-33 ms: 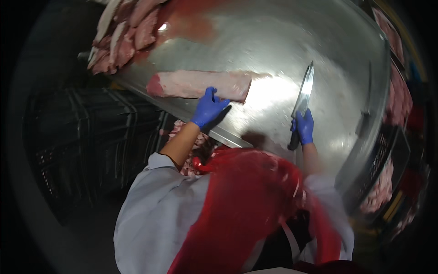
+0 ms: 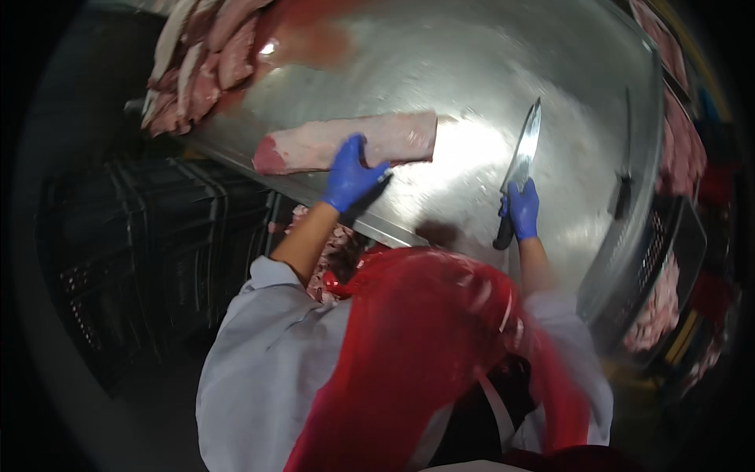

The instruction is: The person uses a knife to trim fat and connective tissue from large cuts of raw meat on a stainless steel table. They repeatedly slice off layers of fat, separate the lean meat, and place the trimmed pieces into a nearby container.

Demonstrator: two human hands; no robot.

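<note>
One meat slab [image 2: 346, 141] touches left hand [image 2: 351, 176] grip.

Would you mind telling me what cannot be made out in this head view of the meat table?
- Knife handle: wrapped by the right hand; only its dark end shows.
- Long cut of meat: the left hand covers part of its near edge.
- Stacked meat: cut off by the top edge.
- Table near edge: hidden by the red apron.
- Dark crates: too dim to see inside.
</note>
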